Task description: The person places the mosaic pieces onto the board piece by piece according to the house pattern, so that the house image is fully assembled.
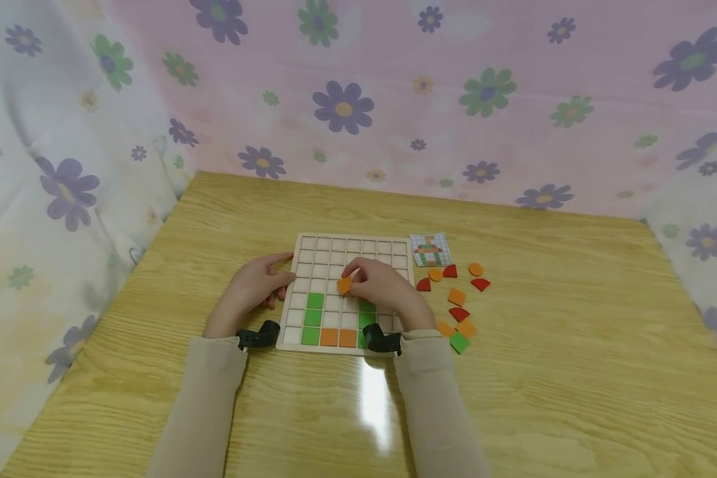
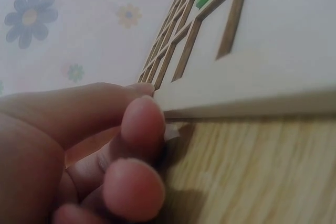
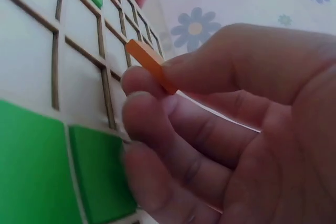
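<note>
A pale wooden grid board [image 1: 388, 249] lies on the table, with green tiles [image 1: 314, 309] and orange tiles [image 1: 337, 337] in its lower rows. My right hand [image 1: 378, 284] pinches an orange tile [image 1: 344, 285] just above the board's middle cells; the right wrist view shows the orange tile [image 3: 149, 65] edge-on between thumb and fingers. My left hand [image 1: 257, 287] rests against the board's left edge, its fingers [image 2: 137, 129] curled at the board [image 2: 252, 98] rim and touching it.
Loose orange, red and green pieces [image 1: 457, 297] lie scattered right of the board. A small pattern card [image 1: 431, 249] sits by the board's upper right corner. Flowered cloth [image 1: 394, 99] walls the table on three sides.
</note>
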A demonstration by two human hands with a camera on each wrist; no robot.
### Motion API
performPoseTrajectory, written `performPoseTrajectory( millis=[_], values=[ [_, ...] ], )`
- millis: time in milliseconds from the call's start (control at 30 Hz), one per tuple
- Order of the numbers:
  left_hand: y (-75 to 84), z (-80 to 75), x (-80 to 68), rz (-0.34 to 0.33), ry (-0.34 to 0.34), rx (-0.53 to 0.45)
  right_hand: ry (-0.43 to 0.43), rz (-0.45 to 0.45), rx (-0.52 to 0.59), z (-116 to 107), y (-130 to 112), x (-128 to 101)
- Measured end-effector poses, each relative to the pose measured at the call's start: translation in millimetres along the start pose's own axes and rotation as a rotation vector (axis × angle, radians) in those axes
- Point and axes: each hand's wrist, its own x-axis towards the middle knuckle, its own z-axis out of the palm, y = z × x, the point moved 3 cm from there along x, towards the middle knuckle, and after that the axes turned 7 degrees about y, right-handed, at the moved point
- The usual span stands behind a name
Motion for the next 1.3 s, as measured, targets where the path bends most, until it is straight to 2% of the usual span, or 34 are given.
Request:
performPoseTrajectory(
  millis=[233, 500, 767, 1067, 1300],
  values=[
    [-1.7, 0.0, -1.5, 0.005, 0.028, 0.084, 0.031, -0.029, -0.055, 16, -11, 4],
    [-3.3, 0.9, -1.9, 0.008, 0.045, 0.116, 0.083, -0.036, -0.081, 30, -19, 7],
    [-0.5, 0.6, -0.7, 0.017, 0.033, 0.085, 0.157, -0.026, -0.149, 34, -22, 8],
    [-0.3, 0.4, -0.3, 0.000, 0.034, 0.074, 0.185, 0.020, -0.263, 40, -30, 12],
    [0.4, 1.2, 1.7, 0.008, 0.021, 0.068, 0.204, 0.021, -0.319, 42, -33, 12]
  ],
)
